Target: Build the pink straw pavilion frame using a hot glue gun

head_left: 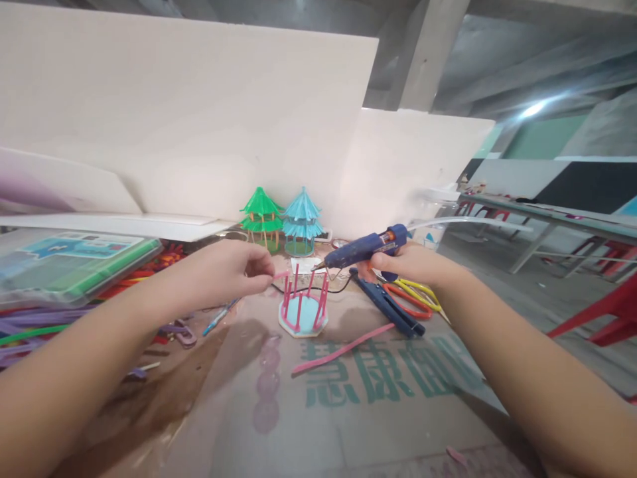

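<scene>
My right hand [393, 262] is wrapped round a blue hot glue gun [361, 249], its nozzle pointing left above a small craft model. That model has a light-blue octagonal base [308, 317] with several upright pink posts [299, 312] round its edge. Just left of the posts, my left hand [251, 265] is closed in a pinch. A short pink strip [281, 274] sticks out from its fingertips. On the work surface in front of the model lies a longer pink strip [343, 350].
Green [261, 212] and light-blue [302, 216] model pavilions stand behind. Right of the base lie a dark-blue stapler-like tool [391, 305], orange-handled scissors [408, 299] and a yellow handle [423, 292]. A pen [219, 317], coloured strips [30, 332] and a plastic case [79, 262] are at left.
</scene>
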A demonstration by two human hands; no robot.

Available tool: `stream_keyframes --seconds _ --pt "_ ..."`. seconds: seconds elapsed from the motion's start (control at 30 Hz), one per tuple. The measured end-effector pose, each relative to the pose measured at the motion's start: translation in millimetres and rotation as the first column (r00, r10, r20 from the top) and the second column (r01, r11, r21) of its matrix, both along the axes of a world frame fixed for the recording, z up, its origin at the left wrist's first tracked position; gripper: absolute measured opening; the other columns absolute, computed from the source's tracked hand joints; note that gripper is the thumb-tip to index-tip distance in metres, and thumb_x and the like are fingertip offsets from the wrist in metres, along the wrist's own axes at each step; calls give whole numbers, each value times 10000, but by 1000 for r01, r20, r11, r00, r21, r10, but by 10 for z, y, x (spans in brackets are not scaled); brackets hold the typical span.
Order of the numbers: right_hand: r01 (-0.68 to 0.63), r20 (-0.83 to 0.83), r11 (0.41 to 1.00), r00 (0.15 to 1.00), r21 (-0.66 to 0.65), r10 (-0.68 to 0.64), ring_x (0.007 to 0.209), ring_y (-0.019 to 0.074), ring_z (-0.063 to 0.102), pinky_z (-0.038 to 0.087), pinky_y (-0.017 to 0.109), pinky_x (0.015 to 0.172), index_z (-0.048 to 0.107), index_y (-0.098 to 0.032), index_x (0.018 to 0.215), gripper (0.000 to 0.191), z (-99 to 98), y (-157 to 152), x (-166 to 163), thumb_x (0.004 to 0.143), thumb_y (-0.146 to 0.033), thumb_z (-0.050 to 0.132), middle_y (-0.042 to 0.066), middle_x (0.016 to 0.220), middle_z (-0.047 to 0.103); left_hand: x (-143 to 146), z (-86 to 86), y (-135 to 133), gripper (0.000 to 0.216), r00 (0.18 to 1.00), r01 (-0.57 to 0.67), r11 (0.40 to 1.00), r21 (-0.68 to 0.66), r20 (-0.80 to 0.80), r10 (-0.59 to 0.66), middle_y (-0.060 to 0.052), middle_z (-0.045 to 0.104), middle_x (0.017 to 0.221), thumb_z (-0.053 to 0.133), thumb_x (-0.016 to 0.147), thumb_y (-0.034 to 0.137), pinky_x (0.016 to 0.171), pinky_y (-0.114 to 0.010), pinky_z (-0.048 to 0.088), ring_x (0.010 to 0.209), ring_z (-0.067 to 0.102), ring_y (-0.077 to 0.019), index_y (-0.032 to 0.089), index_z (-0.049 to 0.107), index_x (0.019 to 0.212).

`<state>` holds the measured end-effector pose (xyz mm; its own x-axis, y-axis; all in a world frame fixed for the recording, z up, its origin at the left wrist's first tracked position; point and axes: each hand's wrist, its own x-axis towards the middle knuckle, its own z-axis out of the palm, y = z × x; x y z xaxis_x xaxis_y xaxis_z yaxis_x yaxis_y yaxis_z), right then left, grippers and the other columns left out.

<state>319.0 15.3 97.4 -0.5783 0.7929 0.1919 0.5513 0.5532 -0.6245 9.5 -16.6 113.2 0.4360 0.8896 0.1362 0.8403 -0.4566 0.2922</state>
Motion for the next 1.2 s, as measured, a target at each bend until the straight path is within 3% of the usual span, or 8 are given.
stream_keyframes --seconds 0.2,0.4,0.47,0.67,0.8,1.03,1.2 --pt "147 136 989 980 20 -148 889 223 657 475 307 874 711 -234 703 345 38 -149 -126 795 -511 528 4 844 729 105 -113 10 288 971 0 995 98 240 -23 28 699 755 526 809 453 611 -234 433 686 632 -152 202 654 873" --pt "330 287 942 899 57 -332 700 218 640 508 317 682 667 -226 608 454 45 -236 -194 729 -650 554 5 677 682 216 -128 -22 301 967 -27 999 31 254 18 2 694 755 531 765 464 620 -267 449 694 637 -179 207 659 856" --pt "309 240 949 918 67 -316 715 224 650 516 308 660 681 -233 630 445 29 -243 -197 717 -654 566 5 688 694 231 -125 -25 305 969 -40 999 18 246 34 1 685 742 535 755 471 618 -272 447 698 633 -185 208 659 848" --pt "92 72 992 993 92 -98 916 256 679 553 315 769 750 -269 967 394 -10 -221 -208 765 -566 587 -6 867 743 252 -144 -14 290 970 -18 1000 -8 242 19 -9 694 782 517 759 429 634 -274 445 713 635 -182 196 653 862" --pt "99 64 990 992 103 -106 983 257 684 550 310 848 762 -265 1015 414 -20 -221 -205 773 -562 608 -14 977 757 257 -161 -14 280 974 6 1000 14 228 -10 -12 690 782 513 770 415 636 -272 439 712 631 -183 193 658 859" --pt "87 52 991 994 98 -93 997 266 684 557 320 844 766 -280 1005 390 -51 -195 -187 781 -565 621 -15 955 762 239 -192 6 251 978 5 999 32 209 -12 -4 697 789 512 778 390 645 -269 439 715 628 -179 203 665 849" --pt "207 120 973 969 103 -218 928 289 694 561 354 815 781 -272 890 390 -73 -165 -170 746 -605 640 7 874 762 231 -223 44 255 979 23 999 49 202 -33 1 707 803 513 790 397 637 -263 443 705 629 -173 211 669 865"
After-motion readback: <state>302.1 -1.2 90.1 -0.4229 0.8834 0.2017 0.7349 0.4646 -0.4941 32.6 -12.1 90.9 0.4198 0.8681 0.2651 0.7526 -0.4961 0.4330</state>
